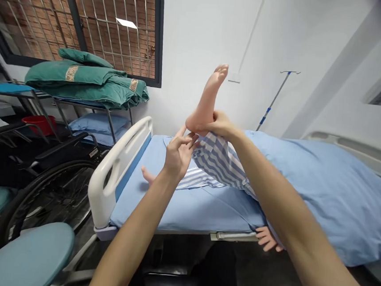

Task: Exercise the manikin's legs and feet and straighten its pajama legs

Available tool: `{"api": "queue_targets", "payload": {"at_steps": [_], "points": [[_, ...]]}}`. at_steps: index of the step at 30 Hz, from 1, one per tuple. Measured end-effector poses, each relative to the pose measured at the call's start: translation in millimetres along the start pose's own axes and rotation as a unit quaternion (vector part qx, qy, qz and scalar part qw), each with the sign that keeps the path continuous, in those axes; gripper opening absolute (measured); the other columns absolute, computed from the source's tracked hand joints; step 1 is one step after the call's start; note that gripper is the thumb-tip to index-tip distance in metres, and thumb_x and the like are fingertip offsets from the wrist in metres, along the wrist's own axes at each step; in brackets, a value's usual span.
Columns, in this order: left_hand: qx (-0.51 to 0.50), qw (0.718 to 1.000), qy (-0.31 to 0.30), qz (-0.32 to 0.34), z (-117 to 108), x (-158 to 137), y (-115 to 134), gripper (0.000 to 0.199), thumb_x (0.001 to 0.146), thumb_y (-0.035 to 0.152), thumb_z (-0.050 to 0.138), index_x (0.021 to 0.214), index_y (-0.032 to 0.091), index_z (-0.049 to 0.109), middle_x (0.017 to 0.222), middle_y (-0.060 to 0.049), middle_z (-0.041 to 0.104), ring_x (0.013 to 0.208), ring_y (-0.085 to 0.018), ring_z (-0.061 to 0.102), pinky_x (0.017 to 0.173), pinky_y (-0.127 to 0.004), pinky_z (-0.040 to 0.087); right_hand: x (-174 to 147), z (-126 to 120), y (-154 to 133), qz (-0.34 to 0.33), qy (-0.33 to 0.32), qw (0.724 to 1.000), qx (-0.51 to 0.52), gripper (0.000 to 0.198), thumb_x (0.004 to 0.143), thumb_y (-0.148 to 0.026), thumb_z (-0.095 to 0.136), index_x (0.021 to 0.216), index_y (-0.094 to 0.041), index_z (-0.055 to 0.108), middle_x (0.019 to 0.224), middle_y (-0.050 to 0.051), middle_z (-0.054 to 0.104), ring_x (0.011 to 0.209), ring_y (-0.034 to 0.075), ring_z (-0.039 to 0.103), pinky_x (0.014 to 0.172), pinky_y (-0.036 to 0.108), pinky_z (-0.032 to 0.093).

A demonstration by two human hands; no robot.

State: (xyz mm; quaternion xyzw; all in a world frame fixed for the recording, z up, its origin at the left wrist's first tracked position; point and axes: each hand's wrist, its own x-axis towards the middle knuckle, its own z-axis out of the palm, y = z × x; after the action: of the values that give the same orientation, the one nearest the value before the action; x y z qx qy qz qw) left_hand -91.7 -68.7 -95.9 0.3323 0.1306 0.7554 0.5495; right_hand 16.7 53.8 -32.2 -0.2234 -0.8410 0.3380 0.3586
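Observation:
A raised bare foot (208, 98), smooth and pink like a manikin's, points its toes up over the bed. My right hand (220, 124) is closed around its ankle, just above the cuff of the blue-and-white striped trousers (222, 161). Below the heel, my left hand (179, 153) is palm up with its fingers apart. Its fingertips are by the heel and trouser cuff; whether they touch is hard to see. The other foot (148, 176) lies on the light blue sheet (184, 209), partly behind my left forearm.
A white footboard (101, 188) bounds the bed on the left, beside a wheelchair (56, 184) and a blue-green seat (30, 253). A blue quilt (332, 195) covers the right side. A pink hand (269, 239) hangs over the near edge. An IV pole (274, 101) stands behind.

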Motion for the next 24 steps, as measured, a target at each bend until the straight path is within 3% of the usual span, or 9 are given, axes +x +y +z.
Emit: {"api": "queue_targets", "payload": {"at_steps": [2, 4, 8, 12, 16, 19, 22, 24], "points": [[0.004, 1.0, -0.026, 0.008, 12.8, 3.4, -1.4, 0.056, 0.063, 0.012, 0.048, 0.119, 0.017, 0.05, 0.09, -0.004, 0.06, 0.095, -0.017, 0.057, 0.091, -0.03, 0.04, -3.2, -10.4, -6.0, -0.004, 0.012, 1.0, -0.003, 0.049, 0.062, -0.03, 0.071, 0.103, -0.006, 0.058, 0.094, 0.011, 0.063, 0.085, 0.021, 0.06, 0.072, 0.032, 0.049], [0.013, 0.999, -0.027, 0.021, 11.9, 2.9, -2.8, 0.054, 0.063, 0.012, 0.049, 0.117, 0.017, 0.051, 0.09, -0.003, 0.06, 0.093, -0.016, 0.056, 0.09, -0.029, 0.04, -2.2, -7.4, -4.1, -0.006, 0.012, 1.0, -0.008, 0.052, 0.061, -0.033, 0.072, 0.104, -0.007, 0.058, 0.096, 0.011, 0.063, 0.086, 0.021, 0.059, 0.073, 0.033, 0.049], [0.015, 0.999, 0.031, 0.027, -23.8, -7.4, -2.1, 0.046, 0.063, 0.013, 0.05, 0.108, 0.018, 0.054, 0.093, -0.005, 0.06, 0.093, -0.015, 0.056, 0.089, -0.028, 0.04, 6.5, 36.1, 17.5, -0.009, -0.013, 1.0, -0.023, 0.062, 0.056, -0.038, 0.074, 0.108, -0.009, 0.055, 0.097, 0.008, 0.063, 0.089, 0.024, 0.058, 0.075, 0.033, 0.048], [-0.024, 0.987, 0.162, 0.009, -89.4, -27.2, 1.1, 0.031, 0.06, 0.014, 0.049, 0.091, 0.017, 0.055, 0.087, -0.007, 0.06, 0.09, -0.017, 0.057, 0.088, -0.032, 0.042, 6.2, 114.8, 52.3, 0.029, -0.049, 0.992, -0.115, 0.064, 0.056, -0.046, 0.071, 0.109, -0.017, 0.051, 0.094, 0.003, 0.063, 0.087, 0.022, 0.059, 0.071, 0.03, 0.046], [-0.079, 0.956, 0.28, -0.036, -170.4, -53.8, -7.9, 0.017, 0.064, 0.017, 0.046, 0.08, 0.015, 0.052, 0.08, -0.007, 0.057, 0.084, -0.019, 0.059, 0.083, -0.036, 0.046, -12.0, 200.7, 93.9, 0.091, -0.113, 0.957, -0.25, 0.061, 0.053, -0.051, 0.07, 0.102, -0.018, 0.05, 0.092, 0.006, 0.063, 0.082, 0.024, 0.06, 0.064, 0.03, 0.044], [-0.096, 0.908, 0.395, -0.104, -229.8, -75.5, -27.6, 0.013, 0.073, 0.022, 0.04, 0.079, 0.014, 0.048, 0.079, -0.009, 0.056, 0.075, -0.019, 0.058, 0.071, -0.035, 0.049, -36.1, 256.4, 126.6, 0.11, -0.158, 0.932, -0.307, 0.059, 0.055, -0.044, 0.069, 0.103, -0.017, 0.049, 0.097, 0.009, 0.061, 0.085, 0.026, 0.059, 0.067, 0.032, 0.044], [-0.101, 0.869, 0.46, -0.152, -279.7, -98.7, -54.4, 0.023, 0.079, 0.033, 0.036, 0.081, 0.013, 0.048, 0.075, -0.008, 0.054, 0.068, -0.019, 0.057, 0.061, -0.033, 0.049, -65.1, 300.9, 158.0, 0.133, -0.181, 0.926, -0.304, 0.065, 0.054, -0.04, 0.069, 0.11, -0.015, 0.046, 0.104, 0.012, 0.059, 0.089, 0.026, 0.058, 0.072, 0.033, 0.043], [-0.118, 0.85, 0.486, -0.162, -306.0, -113.7, -71.9, 0.029, 0.081, 0.039, 0.034, 0.082, 0.013, 0.048, 0.073, -0.008, 0.054, 0.064, -0.018, 0.056, 0.055, -0.03, 0.048, -83.0, 323.8, 177.2, 0.149, -0.209, 0.914, -0.313, 0.058, 0.056, -0.037, 0.068, 0.106, -0.014, 0.048, 0.101, 0.012, 0.059, 0.089, 0.028, 0.058, 0.074, 0.037, 0.043]]}}
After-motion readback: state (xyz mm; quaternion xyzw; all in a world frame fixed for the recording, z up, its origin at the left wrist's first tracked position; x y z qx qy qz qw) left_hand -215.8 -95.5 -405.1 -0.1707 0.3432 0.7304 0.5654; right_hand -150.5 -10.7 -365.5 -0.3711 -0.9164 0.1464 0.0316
